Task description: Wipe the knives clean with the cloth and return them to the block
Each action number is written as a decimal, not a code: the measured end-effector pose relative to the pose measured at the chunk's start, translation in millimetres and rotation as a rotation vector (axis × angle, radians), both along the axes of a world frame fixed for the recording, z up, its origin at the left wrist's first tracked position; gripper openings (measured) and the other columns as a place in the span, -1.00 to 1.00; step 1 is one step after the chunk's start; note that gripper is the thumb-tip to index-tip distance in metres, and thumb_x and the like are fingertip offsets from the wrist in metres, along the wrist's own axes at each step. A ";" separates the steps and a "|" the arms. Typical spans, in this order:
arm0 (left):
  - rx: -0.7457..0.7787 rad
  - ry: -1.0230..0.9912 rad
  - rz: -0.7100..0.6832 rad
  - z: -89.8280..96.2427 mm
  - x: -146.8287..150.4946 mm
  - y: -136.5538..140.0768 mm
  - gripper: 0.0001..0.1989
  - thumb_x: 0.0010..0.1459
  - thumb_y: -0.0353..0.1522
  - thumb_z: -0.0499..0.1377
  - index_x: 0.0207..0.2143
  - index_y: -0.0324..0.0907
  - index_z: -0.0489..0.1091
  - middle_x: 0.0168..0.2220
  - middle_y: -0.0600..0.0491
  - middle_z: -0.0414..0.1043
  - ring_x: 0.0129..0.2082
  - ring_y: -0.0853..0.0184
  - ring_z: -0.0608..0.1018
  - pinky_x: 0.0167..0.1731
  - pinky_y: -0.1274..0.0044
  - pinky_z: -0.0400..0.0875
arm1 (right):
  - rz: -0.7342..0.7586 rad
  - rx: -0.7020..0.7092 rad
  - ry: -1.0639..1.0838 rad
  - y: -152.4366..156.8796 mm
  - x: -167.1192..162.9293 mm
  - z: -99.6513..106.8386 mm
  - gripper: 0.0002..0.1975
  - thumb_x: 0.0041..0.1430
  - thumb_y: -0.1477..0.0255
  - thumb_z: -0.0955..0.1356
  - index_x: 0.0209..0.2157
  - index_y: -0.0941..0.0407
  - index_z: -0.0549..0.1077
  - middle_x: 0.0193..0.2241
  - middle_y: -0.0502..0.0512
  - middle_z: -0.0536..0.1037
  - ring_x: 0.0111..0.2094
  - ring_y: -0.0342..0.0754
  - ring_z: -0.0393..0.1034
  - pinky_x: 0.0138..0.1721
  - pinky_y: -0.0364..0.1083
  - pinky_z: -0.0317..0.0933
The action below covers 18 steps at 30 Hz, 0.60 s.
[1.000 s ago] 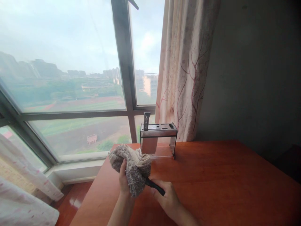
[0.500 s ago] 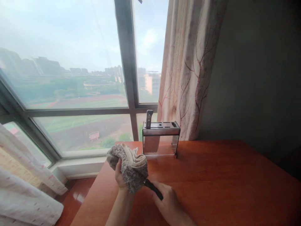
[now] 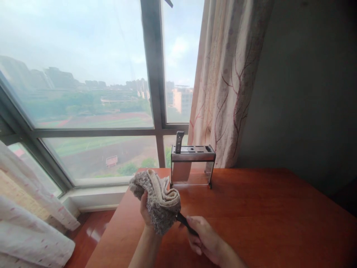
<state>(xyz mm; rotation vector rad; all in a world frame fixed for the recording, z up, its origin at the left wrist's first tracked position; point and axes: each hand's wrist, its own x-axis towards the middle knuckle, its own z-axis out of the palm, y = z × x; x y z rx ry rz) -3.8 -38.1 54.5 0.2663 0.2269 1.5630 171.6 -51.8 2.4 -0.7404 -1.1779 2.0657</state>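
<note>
I have the left hand (image 3: 146, 216) clamped on a shaggy grey cloth (image 3: 161, 209), its thumb lying along the near side; the fingers behind are hidden from me. The right hand (image 3: 205, 237) is closed round a black handle (image 3: 183, 220) that pokes out of the cloth's lower right, so the cloth sits between the two hands, and whatever the handle belongs to is covered by the folds. Both hands hold their load over the wooden table (image 3: 264, 216). Against the frame half a second back, I see the right hand a little farther from the left, with curled fingers now showing beneath the handle where they were tucked out of sight. The cloth's pale rolled end shows more plainly too, while the left hand's grip looks the same. My whole view has slid slightly. Beyond both hands, the knife stand (image 3: 193, 158) is upright on the table as before, a riveted knife handle (image 3: 179, 142) rising from its left end. Farther from the hands, behind the stand, hangs a patterned curtain (image 3: 225, 82), and ahead of the left hand is the large window (image 3: 95, 67)
</note>
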 end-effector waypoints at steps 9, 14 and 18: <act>-0.262 0.226 0.275 5.8 19.7 11.1 -0.63 0.11 -0.23 0.18 -0.09 -0.27 0.47 -0.30 -0.05 0.60 -0.30 0.19 0.62 -0.16 0.41 0.47 | -0.255 0.308 -0.291 4.0 -4.2 -12.0 -0.45 0.09 -0.02 0.29 -0.23 0.23 0.48 -0.76 -0.15 0.21 -0.75 -0.24 0.06 -0.70 -0.22 0.00; -0.340 0.563 0.484 3.1 28.1 11.1 -0.61 -0.09 -0.34 0.37 -0.15 -0.24 0.47 -0.27 -0.03 0.59 -0.29 0.21 0.61 -0.24 0.48 0.47 | -0.444 0.745 -0.473 11.6 7.8 -3.6 -0.63 0.16 0.16 0.31 -0.18 0.13 0.54 -0.43 0.15 0.54 -0.44 0.00 0.42 -0.41 -0.09 0.30; -0.291 0.749 0.435 0.5 42.5 8.1 -0.57 -0.20 -0.38 0.42 -0.20 -0.26 0.49 -0.25 -0.09 0.59 -0.25 0.13 0.60 -0.23 0.44 0.46 | -0.615 0.974 -0.589 16.7 20.7 -1.1 -0.70 0.21 0.30 0.27 -0.10 0.07 0.51 -0.33 0.20 0.54 -0.30 0.06 0.45 -0.25 -0.04 0.32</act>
